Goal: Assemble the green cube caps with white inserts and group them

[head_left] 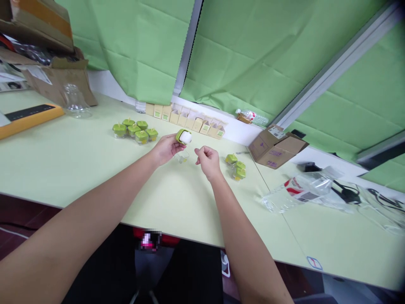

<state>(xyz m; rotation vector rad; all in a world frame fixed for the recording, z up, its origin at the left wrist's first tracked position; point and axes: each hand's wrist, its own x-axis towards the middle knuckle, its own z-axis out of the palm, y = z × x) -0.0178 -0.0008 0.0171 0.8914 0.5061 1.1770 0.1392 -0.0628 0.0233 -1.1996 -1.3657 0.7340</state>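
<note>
My left hand (166, 148) is closed around the edge of a green lid (179, 134), tilted so its white rounded underside faces right. Just below it, a small clear cup (182, 157) rests on the table. My right hand (207, 161) is held to the right of the cup, fingers curled and pressed together; whatever may be in them is hidden. To the left stands a group of small clear cups with green lids (141, 136). A smaller group of green-lidded cups (239, 173) sits right of my right hand.
Small cardboard boxes (191, 122) line the back wall. A larger carton (274, 147) and a big clear plastic bottle (297, 190) lie to the right, near cables (348, 194). On the left are a clear bottle-shaped container (75, 101), an orange-edged device (34, 116) and open cartons (60, 78).
</note>
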